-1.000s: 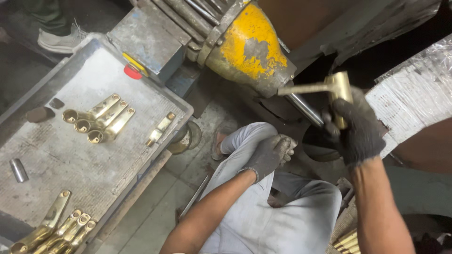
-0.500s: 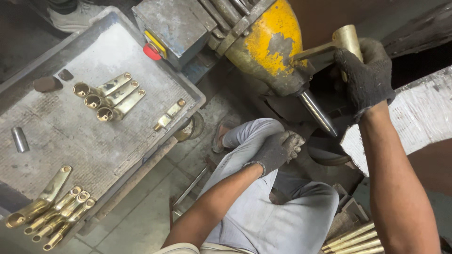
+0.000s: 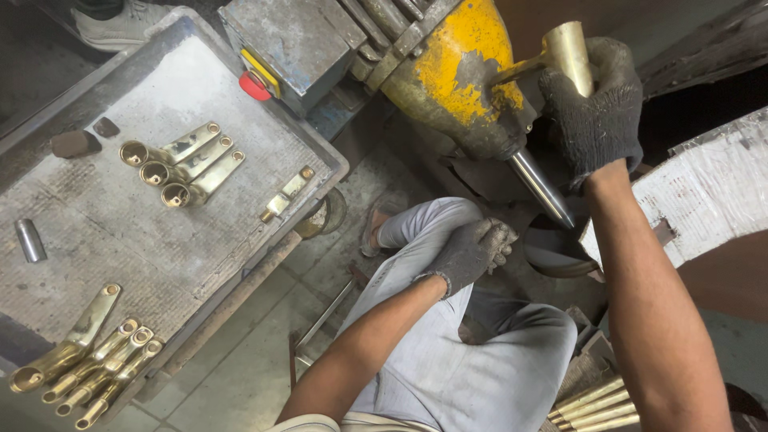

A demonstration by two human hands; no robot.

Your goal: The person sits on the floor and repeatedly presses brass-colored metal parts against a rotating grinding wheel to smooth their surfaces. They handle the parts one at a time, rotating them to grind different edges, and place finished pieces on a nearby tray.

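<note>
— What is my right hand (image 3: 594,120) doing up there?

— I'm seeing it in a dark knitted glove, fingers wrapping tight around a brass tube-shaped fitting with a flat tang (image 3: 560,54). The fitting is sitting high in the frame, pressing against the worn yellow-painted machine head (image 3: 456,72), just above the shiny steel spindle (image 3: 541,188) that is sticking out below.

— And my left hand (image 3: 470,252)?

— It's also wearing a dark glove, curling loosely into a half-closed fist and holding nothing. It's resting on the knee of my grey trousers (image 3: 448,352).

— What is lying around?

— On the grey metal tray (image 3: 96,240) to the left, three finished brass lugs (image 3: 180,164) are lying side by side, a smaller brass piece (image 3: 286,194) near them, and another cluster of brass lugs (image 3: 84,356) at the tray's near corner. A red push button (image 3: 254,86) is showing on the grey control box (image 3: 296,44).
</note>
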